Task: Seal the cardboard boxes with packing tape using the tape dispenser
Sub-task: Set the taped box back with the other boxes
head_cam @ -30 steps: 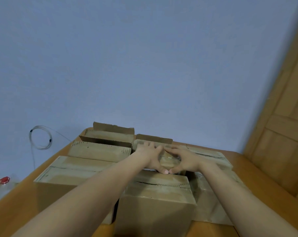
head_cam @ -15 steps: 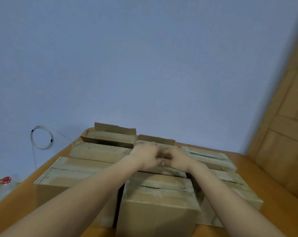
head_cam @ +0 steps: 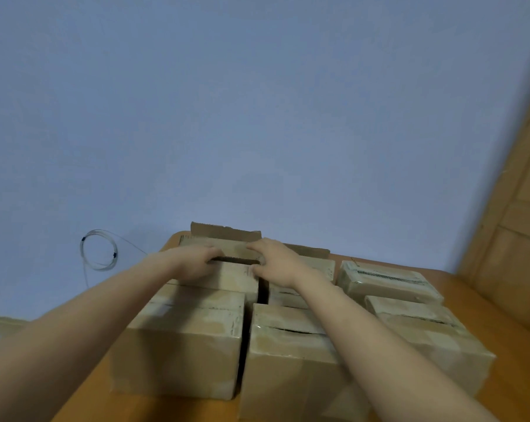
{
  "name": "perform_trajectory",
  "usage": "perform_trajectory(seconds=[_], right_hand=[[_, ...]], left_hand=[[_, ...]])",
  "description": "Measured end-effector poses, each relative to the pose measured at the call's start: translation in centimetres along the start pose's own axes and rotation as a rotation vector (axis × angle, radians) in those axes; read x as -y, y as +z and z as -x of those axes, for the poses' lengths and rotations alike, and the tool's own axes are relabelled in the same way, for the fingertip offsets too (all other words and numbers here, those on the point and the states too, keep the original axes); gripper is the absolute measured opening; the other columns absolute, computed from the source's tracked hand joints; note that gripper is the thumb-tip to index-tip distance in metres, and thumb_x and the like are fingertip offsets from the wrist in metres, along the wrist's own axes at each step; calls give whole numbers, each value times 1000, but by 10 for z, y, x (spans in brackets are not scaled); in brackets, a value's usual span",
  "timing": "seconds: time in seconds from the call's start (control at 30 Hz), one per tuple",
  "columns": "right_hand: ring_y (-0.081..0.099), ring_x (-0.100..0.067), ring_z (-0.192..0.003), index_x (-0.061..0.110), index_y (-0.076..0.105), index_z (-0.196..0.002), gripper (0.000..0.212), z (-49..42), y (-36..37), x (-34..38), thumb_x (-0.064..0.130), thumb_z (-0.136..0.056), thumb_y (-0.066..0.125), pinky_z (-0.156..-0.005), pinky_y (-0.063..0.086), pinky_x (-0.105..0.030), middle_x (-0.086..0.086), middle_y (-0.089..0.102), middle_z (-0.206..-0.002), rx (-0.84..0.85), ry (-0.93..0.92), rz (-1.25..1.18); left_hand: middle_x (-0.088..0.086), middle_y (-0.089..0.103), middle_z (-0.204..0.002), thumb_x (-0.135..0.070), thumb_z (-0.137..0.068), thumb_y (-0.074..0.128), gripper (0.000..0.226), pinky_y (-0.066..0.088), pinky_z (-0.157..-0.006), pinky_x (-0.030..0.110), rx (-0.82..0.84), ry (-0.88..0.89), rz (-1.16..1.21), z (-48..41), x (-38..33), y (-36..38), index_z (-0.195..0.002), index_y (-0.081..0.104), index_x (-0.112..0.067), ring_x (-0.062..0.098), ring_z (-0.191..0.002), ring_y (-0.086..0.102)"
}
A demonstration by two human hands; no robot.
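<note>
My left hand (head_cam: 196,264) curls its grip over the near flap of the far-left cardboard box (head_cam: 230,277) at its gaping seam. My right hand (head_cam: 277,263) presses spread fingers across that seam. Print there is too blurred to read. Bare worktop (head_cam: 501,315) shows to the right.

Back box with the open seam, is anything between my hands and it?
Nothing visible stands in the way. The left hand and the right hand are touching the top flaps of the back box, one on either side of the dark gap.
</note>
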State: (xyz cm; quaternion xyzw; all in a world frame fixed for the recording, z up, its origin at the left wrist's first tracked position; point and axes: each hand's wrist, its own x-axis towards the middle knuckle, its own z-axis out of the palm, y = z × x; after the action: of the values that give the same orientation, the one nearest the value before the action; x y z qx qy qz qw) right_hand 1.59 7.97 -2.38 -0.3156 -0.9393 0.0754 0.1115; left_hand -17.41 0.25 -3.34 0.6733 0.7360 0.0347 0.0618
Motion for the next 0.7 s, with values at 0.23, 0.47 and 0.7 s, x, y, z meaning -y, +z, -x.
perform_trajectory(seconds=[0.23,0.47,0.7], right_hand=[[49,-28,-118,15,42,-140,55,-18,37,22,16,-85,48,-93,45,-40,-7,54,-125,163,87,-16],[54,-26,-101,16,39,-141,63,-36,36,26,9,-81,56,-78,43,-32,-6,54,-111,385,133,-89],[54,-24,-104,19,27,-143,72,-48,26,21,8,-81,60,-89,46,-36,-7,52,-112,505,224,-136]], left_hand=[[8,32,-152,-13,-99,35,57,28,-111,35,55,-20,-55,-7,-1,9,-153,17,-18,25,-138,32],[3,24,-154,-27,-101,37,50,19,-116,43,211,-25,-73,-21,9,6,-150,29,-23,25,-142,23],[1,22,-157,-38,-89,61,75,20,-117,42,317,-58,88,-28,18,1,-152,21,-26,25,-144,23]])
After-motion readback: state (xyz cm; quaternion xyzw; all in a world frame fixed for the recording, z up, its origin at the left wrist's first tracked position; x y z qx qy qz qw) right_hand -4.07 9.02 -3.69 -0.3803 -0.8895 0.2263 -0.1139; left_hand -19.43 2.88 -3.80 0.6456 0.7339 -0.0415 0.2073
